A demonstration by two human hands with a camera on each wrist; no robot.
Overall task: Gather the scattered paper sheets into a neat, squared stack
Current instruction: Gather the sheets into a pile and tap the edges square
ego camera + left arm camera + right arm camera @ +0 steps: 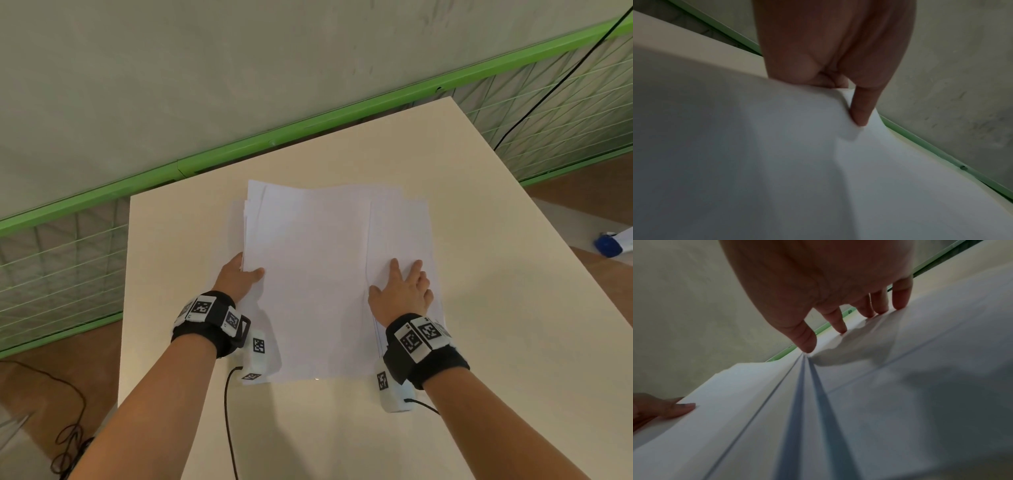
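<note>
Several white paper sheets (315, 274) lie overlapped in a loose pile at the middle of the cream table (496, 308), their edges offset at the left and right. My left hand (239, 274) pinches the pile's left edge, thumb on top and fingers underneath; the left wrist view shows the thumb (862, 112) denting the top sheet (777, 162). My right hand (402, 291) rests spread on the right-hand sheets, fingertips (807, 344) pressing the paper (900, 386) beside staggered sheet edges.
A green metal rail with wire mesh (308, 126) runs behind and beside the table, against a grey wall. Black cables (68, 445) lie on the brown floor at the left. A blue and white object (613, 243) sits at the right.
</note>
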